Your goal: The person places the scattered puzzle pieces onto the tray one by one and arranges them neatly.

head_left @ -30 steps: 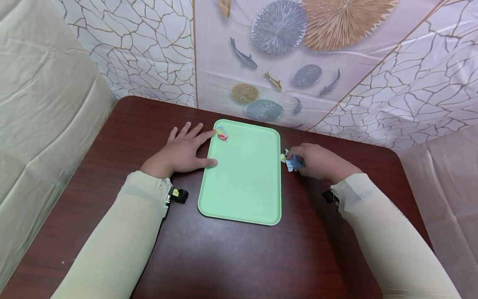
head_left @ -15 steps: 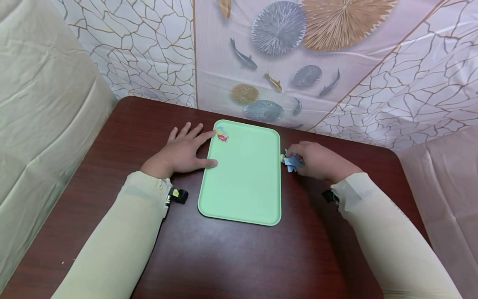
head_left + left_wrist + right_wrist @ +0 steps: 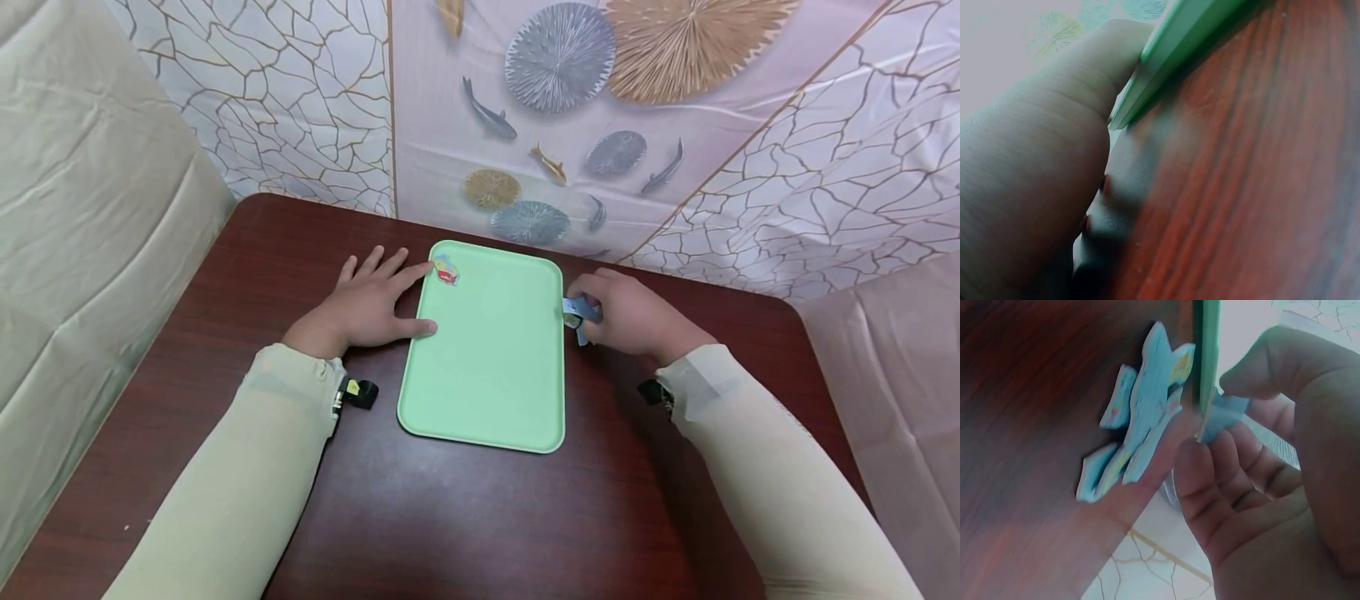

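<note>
The left hand [image 3: 358, 310] is laid, fingers spread, over the tray [image 3: 487, 375]'s left edge, while one piece [image 3: 1225, 415] is pinched by the right hand [image 3: 630, 312] at its right edge, beside loose pieces [image 3: 1149, 394].

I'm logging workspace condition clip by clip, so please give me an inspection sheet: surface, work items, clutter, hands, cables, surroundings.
Surface: dark reddish-brown table, glossy.
Work items: light green tray on the table; colourful patch in its far left corner, piece count unclear; loose blue pieces on the table beside its right edge.
Clutter: tiny pale specks toward the table's left side.
Hands: left hand has its fingers spread, thumb on the tray; right hand pinches a small blue piece.
Cables: nothing seen.
Surroundings: patterned backdrop behind the table; plain cloth at left.
</note>
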The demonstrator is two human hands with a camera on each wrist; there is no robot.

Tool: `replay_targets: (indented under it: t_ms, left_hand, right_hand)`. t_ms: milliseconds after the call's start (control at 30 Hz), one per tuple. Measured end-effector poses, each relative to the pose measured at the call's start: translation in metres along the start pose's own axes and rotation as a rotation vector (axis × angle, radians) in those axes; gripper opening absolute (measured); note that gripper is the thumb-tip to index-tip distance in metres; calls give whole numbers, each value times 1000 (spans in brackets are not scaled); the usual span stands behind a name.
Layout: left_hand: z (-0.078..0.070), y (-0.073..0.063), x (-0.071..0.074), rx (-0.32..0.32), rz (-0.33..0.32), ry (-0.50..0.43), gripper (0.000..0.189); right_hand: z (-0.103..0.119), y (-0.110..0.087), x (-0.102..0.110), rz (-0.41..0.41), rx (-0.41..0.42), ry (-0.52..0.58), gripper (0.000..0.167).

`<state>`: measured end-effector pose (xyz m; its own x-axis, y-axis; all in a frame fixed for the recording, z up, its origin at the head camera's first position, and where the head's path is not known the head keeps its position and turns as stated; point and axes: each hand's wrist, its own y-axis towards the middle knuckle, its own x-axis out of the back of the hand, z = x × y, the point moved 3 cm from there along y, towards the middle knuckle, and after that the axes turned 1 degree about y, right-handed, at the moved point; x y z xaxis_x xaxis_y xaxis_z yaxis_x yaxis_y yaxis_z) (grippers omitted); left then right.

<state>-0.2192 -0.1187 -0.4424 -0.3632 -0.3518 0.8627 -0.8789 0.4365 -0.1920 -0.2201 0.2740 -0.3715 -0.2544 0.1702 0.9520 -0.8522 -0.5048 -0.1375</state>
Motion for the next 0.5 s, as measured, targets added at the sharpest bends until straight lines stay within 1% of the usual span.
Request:
replay_targets:
  t_ms: [67, 167, 300, 500]
  left_hand:
    - [0, 0, 0, 0, 1, -1, 102]
    - [0, 1, 1, 1, 2, -1, 102]
    - [0, 1, 0, 1, 0, 1, 102]
    - [1, 1, -1, -1, -4, 3, 102]
  right_hand:
    - [2, 3, -1, -20, -4, 18, 26]
    - [4, 7, -2, -48, -10, 39, 30]
    - [8, 13, -5, -75, -41, 72, 38]
    - [15, 25, -11, -133, -90, 113, 42]
